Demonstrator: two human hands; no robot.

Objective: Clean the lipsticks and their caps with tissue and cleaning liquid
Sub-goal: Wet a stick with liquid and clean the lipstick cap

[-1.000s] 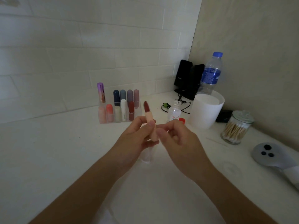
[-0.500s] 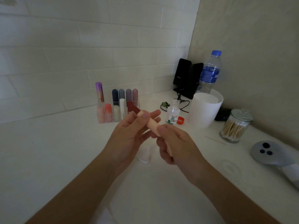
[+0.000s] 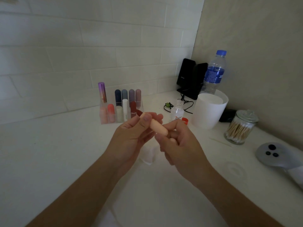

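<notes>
My left hand [image 3: 131, 138] grips a peach lipstick tube [image 3: 157, 128] that lies tilted, its dark red tip [image 3: 139, 113] pointing up and left past my fingers. My right hand [image 3: 182, 145] meets the tube's lower end with thumb and forefinger, and its curled fingers hold a peach piece that looks like the cap [image 3: 172, 140]. A white tissue [image 3: 148, 155] lies on the counter under both hands. The small clear cleaning liquid bottle [image 3: 177, 111] stands open behind them, with its red cap [image 3: 185, 120] beside it.
A clear organizer [image 3: 105, 119] with several capped lipsticks stands at the back wall. To the right are a white cup [image 3: 209, 115], a water bottle [image 3: 214, 72], black speakers [image 3: 188, 77], a cotton swab jar [image 3: 240, 128] and a grey controller [image 3: 275, 154].
The lipstick went from upright to tilted, its red tip now pointing left toward the organizer. My right hand closed in on the tube's lower end.
</notes>
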